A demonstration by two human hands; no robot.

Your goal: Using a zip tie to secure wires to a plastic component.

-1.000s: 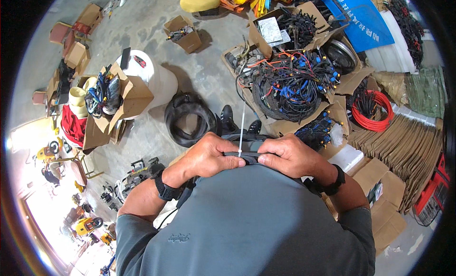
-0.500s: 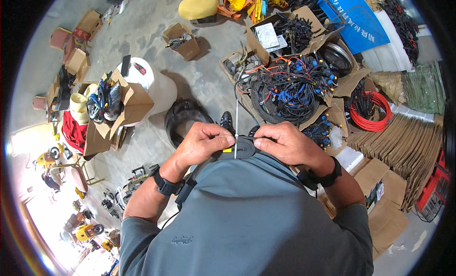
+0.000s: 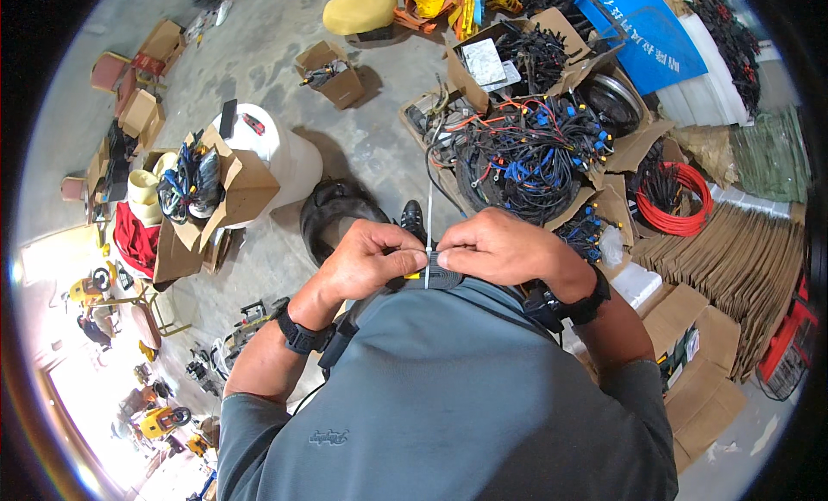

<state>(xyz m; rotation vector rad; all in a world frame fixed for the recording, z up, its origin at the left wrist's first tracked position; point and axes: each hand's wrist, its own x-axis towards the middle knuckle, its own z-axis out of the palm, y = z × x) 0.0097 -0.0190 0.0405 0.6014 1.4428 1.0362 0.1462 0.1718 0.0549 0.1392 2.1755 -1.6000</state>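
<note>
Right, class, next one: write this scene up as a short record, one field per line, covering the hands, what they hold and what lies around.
Left hand: closed on the grey roll, left of the tie
Right hand: closed on the roll's other side; exact grip partly hidden
Tie: white cable tie around the roll, tail pointing away from the person
Left side: white drum
Ahead, right: pile of black cables with blue connectors
Far right: red coil

Red coil (image 3: 681, 228) beside stacked cardboard (image 3: 720, 272)
</note>
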